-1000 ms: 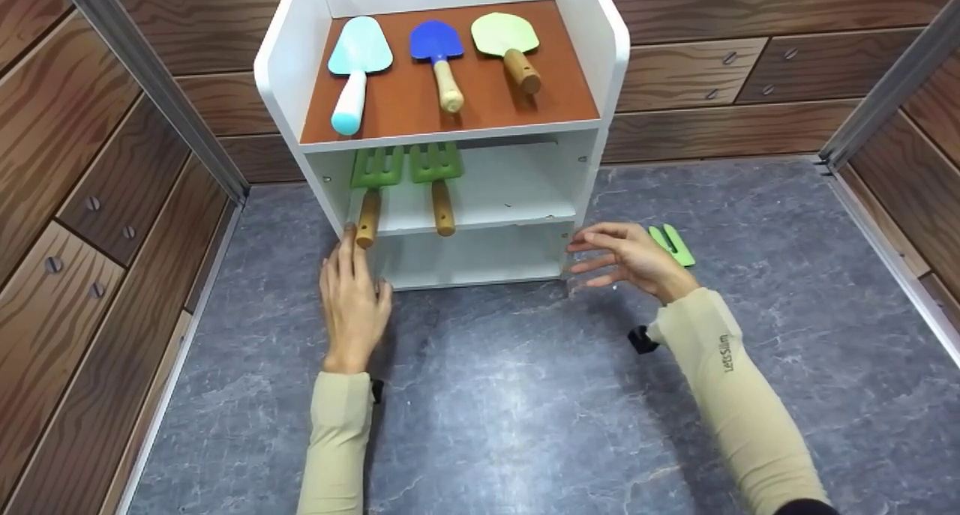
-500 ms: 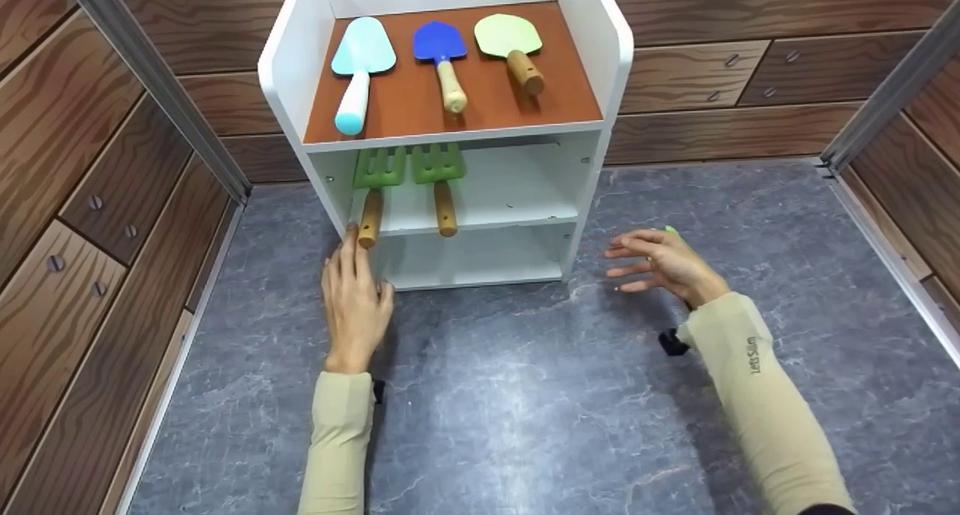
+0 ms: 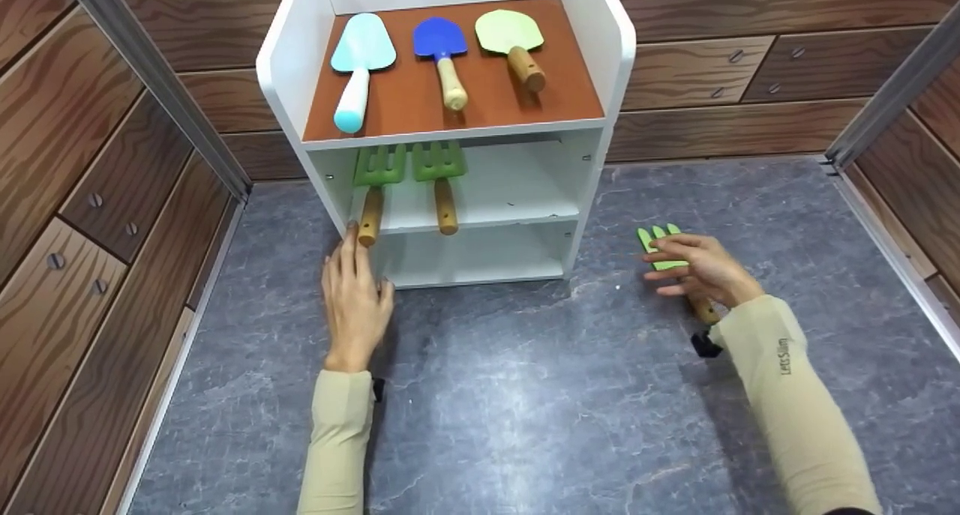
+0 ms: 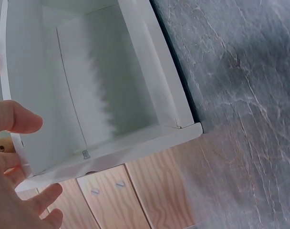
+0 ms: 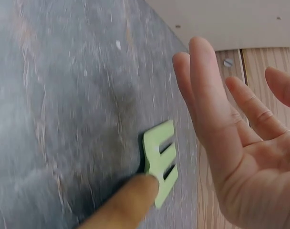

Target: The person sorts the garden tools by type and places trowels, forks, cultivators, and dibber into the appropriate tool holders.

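My left hand (image 3: 351, 301) rests at the left front edge of a white shelf unit (image 3: 455, 134), its fingers extended beside the wooden handle end of a green hand fork (image 3: 380, 166). In the left wrist view the thumb lies on the inner side and other fingers reach past the side panel. My right hand (image 3: 705, 271), fingers loosely spread, hovers over another green hand fork (image 5: 157, 155) lying on the floor. Its wooden handle (image 5: 123, 205) passes below the palm. The right hand holds nothing, and it partly hides this fork in the head view.
A second green fork (image 3: 439, 163) lies on the middle shelf. On the brown top (image 3: 401, 118) are a light-blue trowel (image 3: 364, 46), a blue trowel (image 3: 439, 39) and a pale-green trowel (image 3: 509, 32). Wood-patterned walls (image 3: 705, 136) surround the grey marbled floor (image 3: 480, 395).
My right hand has moved right, away from the shelf unit's right edge, to above the hand fork on the floor. My left hand has stayed in place.
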`<state>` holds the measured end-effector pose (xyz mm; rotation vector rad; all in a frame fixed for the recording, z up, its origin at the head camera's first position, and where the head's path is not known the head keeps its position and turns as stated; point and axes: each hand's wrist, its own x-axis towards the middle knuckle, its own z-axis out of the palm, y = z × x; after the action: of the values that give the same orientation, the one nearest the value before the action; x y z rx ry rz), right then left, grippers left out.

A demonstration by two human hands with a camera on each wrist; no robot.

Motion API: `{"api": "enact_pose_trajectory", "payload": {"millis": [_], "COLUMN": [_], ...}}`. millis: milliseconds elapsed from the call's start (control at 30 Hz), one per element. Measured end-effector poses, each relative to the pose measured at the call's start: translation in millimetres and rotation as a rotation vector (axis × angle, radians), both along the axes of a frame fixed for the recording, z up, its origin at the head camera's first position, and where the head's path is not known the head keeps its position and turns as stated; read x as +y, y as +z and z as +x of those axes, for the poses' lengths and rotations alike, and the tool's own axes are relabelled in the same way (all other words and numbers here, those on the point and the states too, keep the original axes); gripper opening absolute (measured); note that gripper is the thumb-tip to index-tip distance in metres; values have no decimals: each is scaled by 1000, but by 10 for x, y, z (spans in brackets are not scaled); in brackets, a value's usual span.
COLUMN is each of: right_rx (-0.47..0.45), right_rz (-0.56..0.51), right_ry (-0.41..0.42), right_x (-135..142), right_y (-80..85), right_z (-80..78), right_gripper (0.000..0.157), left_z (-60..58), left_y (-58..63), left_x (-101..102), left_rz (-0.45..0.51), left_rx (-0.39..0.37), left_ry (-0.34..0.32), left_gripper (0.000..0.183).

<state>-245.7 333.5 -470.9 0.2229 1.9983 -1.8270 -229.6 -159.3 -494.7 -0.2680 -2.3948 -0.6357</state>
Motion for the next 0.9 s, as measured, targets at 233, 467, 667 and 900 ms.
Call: {"api": "enact_pose_trajectory", "payload": {"millis": [233,467,667,900], "right_rx": [-12,-42,-38,-17], "right_rz": [16,61,111,190], "right_ry": [-17,-33,-34,-60], "right_x": [161,320,423,481], "right_y": [-6,-10,4,-10], "right_z": [24,56,60,82], "right_gripper": [69,70,70,65], "left_z": [6,1,3,-1], "left_y": [7,2,5,14], "left_x": [-2,9,6,6], "left_rz": [-13,-15,-10,-6], "left_rx": [8,2,-3,1], "left_ry": [0,-2,0,-2], "left_gripper": [52,57,56,56]}}
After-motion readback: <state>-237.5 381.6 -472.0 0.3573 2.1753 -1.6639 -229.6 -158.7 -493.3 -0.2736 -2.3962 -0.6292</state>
